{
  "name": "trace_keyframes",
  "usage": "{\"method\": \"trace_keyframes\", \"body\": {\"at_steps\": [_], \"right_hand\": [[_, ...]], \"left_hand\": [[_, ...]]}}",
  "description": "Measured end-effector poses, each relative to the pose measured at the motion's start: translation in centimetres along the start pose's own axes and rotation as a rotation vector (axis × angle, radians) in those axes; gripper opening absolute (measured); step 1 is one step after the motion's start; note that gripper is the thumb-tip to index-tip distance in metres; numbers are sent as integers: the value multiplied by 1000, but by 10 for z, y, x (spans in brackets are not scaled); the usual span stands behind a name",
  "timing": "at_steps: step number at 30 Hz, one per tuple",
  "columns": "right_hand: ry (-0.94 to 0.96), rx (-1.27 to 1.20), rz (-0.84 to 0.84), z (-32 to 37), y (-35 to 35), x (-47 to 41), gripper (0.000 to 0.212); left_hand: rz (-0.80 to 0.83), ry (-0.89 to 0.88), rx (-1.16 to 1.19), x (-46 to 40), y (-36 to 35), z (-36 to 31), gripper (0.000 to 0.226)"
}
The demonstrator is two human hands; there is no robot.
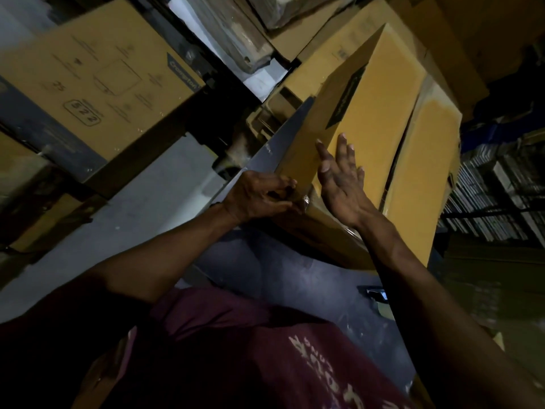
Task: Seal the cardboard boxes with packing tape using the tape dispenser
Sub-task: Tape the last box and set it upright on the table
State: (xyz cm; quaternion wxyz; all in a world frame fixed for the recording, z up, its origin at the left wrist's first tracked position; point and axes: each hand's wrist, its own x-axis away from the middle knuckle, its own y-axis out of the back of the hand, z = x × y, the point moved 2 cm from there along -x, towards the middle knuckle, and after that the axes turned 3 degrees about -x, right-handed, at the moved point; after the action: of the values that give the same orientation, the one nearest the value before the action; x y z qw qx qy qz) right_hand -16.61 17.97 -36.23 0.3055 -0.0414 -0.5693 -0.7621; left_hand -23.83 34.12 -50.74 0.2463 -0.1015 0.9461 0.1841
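On the long matte cardboard box (380, 113), the right hand (342, 184) lies flat, fingers straight. At its near corner, the left hand (259, 196) pinches glossy, crinkled packing tape (305, 200).

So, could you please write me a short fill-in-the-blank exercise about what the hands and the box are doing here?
1. The right hand lies flat with straight fingers on the ____ flap of the cardboard box.
2. The left hand has its fingers ____ at the box's near corner.
3. The shirt is ____ in colour.

Missing words: left; curled; maroon
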Motion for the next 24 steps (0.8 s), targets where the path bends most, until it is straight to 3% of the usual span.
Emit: {"method": "trace_keyframes", "body": {"at_steps": [5, 10, 14, 16, 19, 21, 24], "right_hand": [[-6, 21, -28, -6, -2, -3, 95], [1, 20, -17, -9, -3, -2, 88], [23, -118, -45, -7, 13, 5, 95], [48, -255, -196, -11, 25, 21, 90], [46, -372, -632, -26, 31, 68, 60], [-40, -462, -936, -41, 20, 112, 39], [-298, -661, -1252, -80, -29, 178, 21]], "left_hand": [[30, 60, 61, 14, -14, 6, 55], [200, 323, 235, 27, -13, 15, 73], [423, 471, 113, 4, 14, 12, 82], [446, 509, 139, -10, 32, 2, 75], [193, 382, 164, -33, 53, -29, 37], [63, 284, 108, -44, 56, -58, 27], [49, 101, 23, -53, 39, -112, 21]]}}
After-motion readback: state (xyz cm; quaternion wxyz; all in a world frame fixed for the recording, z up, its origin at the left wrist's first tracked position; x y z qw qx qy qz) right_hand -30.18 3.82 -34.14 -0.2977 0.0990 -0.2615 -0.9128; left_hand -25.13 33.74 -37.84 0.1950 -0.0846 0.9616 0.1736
